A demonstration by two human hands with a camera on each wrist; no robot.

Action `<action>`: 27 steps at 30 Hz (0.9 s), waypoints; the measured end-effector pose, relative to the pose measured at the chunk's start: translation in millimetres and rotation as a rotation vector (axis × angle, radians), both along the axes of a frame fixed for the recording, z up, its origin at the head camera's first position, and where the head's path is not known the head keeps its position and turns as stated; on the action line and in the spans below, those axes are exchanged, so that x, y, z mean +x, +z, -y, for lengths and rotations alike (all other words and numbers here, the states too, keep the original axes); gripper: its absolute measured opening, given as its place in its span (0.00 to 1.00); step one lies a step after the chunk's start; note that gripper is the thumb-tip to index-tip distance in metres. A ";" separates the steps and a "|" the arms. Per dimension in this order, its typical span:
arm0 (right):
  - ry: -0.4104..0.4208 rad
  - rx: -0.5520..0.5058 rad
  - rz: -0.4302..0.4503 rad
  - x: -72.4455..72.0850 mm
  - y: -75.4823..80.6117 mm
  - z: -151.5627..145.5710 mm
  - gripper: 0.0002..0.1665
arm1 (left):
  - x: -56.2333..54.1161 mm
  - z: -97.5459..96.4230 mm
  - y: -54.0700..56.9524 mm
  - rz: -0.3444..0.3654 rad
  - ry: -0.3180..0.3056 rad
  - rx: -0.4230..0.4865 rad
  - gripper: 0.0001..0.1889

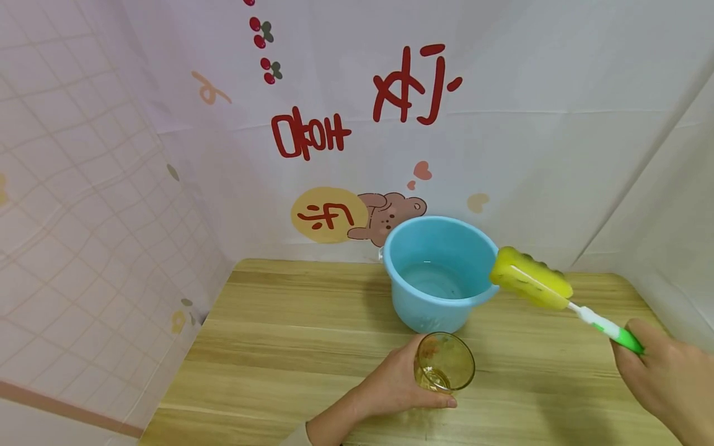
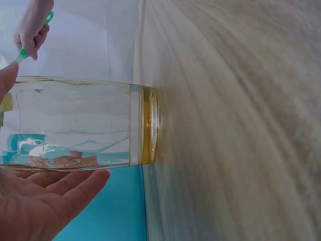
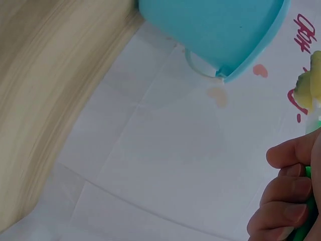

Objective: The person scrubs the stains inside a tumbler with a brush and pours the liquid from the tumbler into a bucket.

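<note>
An amber-tinted clear drinking glass [image 1: 445, 362] stands upright on the wooden table in front of the bucket. My left hand [image 1: 393, 385] grips it from the left, thumb on the near side and fingers on the far side. In the left wrist view the glass's thick base [image 2: 149, 125] meets the tabletop. My right hand [image 1: 666, 375] is raised at the right and grips a sponge bottle brush by its green and white handle [image 1: 610, 328]. The brush's yellow sponge head [image 1: 530, 279] points left, overlapping the bucket's right rim in the head view.
A light blue bucket [image 1: 421, 313] with some water in it stands at the back of the wooden table [image 1: 290, 328]. Behind it hangs a white cloth [image 1: 535, 155] printed with red characters, hearts and a bear. Another cloth [image 1: 83, 186] with a grid pattern hangs along the left side.
</note>
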State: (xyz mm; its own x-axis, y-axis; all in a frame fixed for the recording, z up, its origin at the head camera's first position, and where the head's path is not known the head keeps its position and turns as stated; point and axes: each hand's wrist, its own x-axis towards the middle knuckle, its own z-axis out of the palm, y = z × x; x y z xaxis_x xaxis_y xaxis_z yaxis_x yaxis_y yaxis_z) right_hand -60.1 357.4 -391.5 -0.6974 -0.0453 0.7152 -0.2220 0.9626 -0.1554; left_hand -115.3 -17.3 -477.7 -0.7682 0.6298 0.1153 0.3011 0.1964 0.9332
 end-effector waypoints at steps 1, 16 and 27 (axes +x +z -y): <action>0.006 0.007 -0.013 -0.2 1.6 1.8 0.24 | 0.0 0.1 0.2 -0.002 0.002 -0.002 0.47; 0.023 0.083 0.029 -1.0 13.8 15.8 0.17 | 0.5 0.5 1.8 -0.014 0.005 -0.013 0.46; 0.054 0.195 -0.020 -4.3 15.7 22.6 0.19 | 1.0 0.6 1.6 -0.018 0.002 -0.003 0.46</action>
